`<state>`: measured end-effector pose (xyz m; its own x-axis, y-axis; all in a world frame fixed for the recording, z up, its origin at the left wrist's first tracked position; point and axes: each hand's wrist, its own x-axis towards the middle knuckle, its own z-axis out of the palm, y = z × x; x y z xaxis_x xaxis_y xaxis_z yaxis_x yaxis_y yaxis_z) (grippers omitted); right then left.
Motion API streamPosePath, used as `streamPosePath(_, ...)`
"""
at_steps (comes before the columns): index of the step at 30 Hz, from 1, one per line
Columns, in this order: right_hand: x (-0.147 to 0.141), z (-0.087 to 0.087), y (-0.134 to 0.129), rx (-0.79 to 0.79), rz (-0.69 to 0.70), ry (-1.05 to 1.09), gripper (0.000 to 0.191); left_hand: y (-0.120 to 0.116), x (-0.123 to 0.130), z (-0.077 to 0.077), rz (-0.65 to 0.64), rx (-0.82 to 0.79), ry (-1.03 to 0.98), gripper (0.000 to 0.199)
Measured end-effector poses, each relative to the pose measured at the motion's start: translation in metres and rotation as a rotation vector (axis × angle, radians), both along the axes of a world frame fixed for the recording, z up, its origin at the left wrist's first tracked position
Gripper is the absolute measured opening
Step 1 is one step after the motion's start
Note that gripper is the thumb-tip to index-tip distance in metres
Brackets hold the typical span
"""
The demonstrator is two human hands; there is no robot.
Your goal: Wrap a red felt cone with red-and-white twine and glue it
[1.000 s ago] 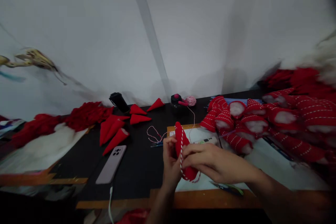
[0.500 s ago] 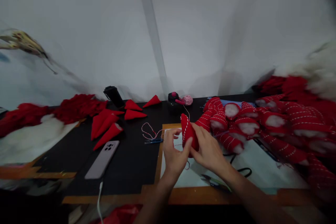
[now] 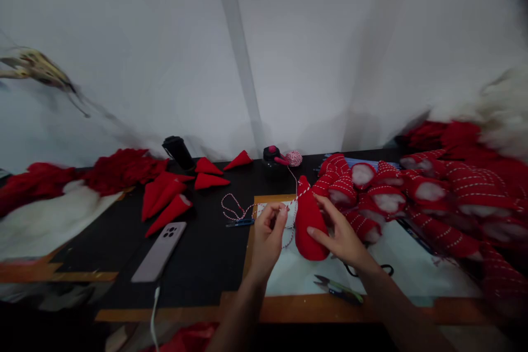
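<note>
The red felt cone (image 3: 310, 225) sits tip up on a white sheet (image 3: 289, 280), just right of my left grip (image 3: 268, 239). That grip is pinched closed on red-and-white twine (image 3: 291, 201), and my right grip (image 3: 340, 236), open, presses the cone's side. Beyond my grips lies one twine spool (image 3: 293, 158); below the right, one pair of snips (image 3: 338, 289). Left of them, on the black worktop (image 3: 206, 269), are about six flat red cones (image 3: 208, 180) and one phone (image 3: 159, 245). Right of them is a pile of stitched red cones (image 3: 429, 192), too many to count.
</note>
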<state>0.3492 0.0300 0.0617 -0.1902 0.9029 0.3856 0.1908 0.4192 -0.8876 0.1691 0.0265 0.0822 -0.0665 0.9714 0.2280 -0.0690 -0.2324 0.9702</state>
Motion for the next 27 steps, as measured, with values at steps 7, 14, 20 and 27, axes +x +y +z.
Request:
streamPosePath(7, 0.004, 0.013, -0.011, -0.201, 0.192, 0.229, 0.06, -0.001, 0.005, -0.01, -0.053, -0.036, -0.044, 0.029)
streamPosePath(14, 0.004, 0.012, -0.015, -0.183, 0.228, 0.157, 0.059, 0.007, 0.006, 0.019, 0.101, 0.116, 0.046, 0.03)
streamPosePath(20, 0.003, 0.016, -0.02, -0.146, 0.23, 0.14, 0.054, 0.013, 0.01, 0.037, 0.144, 0.149, 0.112, 0.034)
streamPosePath(27, 0.003, 0.015, -0.02, -0.145, 0.218, 0.146, 0.053, 0.008, 0.014, 0.036, 0.137, 0.168, 0.156, 0.039)
